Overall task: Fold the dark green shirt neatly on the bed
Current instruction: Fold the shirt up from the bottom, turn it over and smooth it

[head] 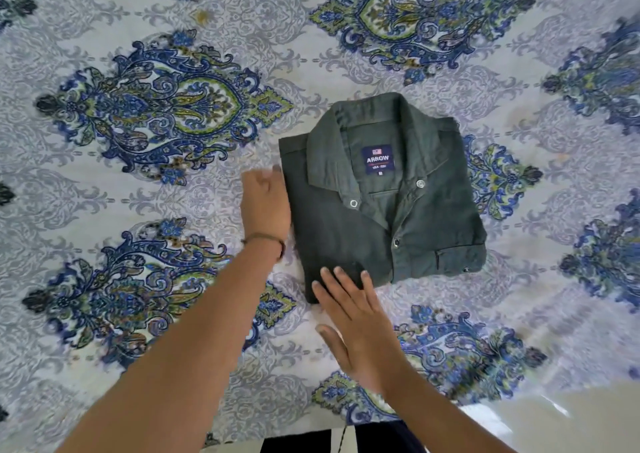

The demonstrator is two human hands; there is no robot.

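Note:
The dark green shirt (pixel 429 224) lies folded into a compact rectangle on the bed, collar up, with a blue ARROW label showing inside the neck. My left hand (pixel 265 203) lies flat against the shirt's left edge, fingers straight and slightly blurred; a thin bracelet sits at its wrist. My right hand (pixel 356 324) is flat at the shirt's near left corner, straight fingertips touching the fabric. Neither hand grips anything.
The bedsheet (pixel 138 182) is white and grey with large blue and green paisley medallions and spreads all around the shirt. The bed's near edge and a pale floor (pixel 561 421) show at the bottom right.

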